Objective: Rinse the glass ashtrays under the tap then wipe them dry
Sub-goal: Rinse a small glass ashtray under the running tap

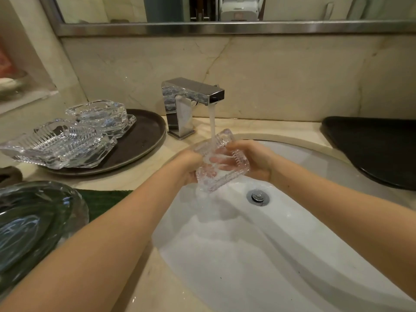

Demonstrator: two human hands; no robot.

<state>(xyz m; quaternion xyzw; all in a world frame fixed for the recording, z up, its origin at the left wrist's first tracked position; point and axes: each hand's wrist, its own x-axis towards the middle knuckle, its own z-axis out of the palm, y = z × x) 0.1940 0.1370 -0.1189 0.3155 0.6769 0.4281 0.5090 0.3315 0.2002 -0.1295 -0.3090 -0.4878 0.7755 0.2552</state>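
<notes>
Under the running tap point(193, 95), a square ribbed glass ashtray point(221, 159) is held tilted over the white sink basin point(292, 221), and the stream lands on it near its upper edge. Left hand point(191, 164): grip curled round the ashtray's left side. Right hand point(249, 159): grip round the right side, with fingers point(221, 159) visible through the glass. Water runs off the lower edge into the basin, left of the chrome drain plug point(258, 196).

Left of the tap, a dark round tray point(144, 140) sits on the marble counter point(157, 284) and carries two stacks of cut-glass ashtrays point(67, 140). Nearer than the tray, a dark glass dish point(33, 221) lies beside a green cloth point(105, 201). Right of the tap, a black tray point(378, 149) rests on the counter by the basin rim.
</notes>
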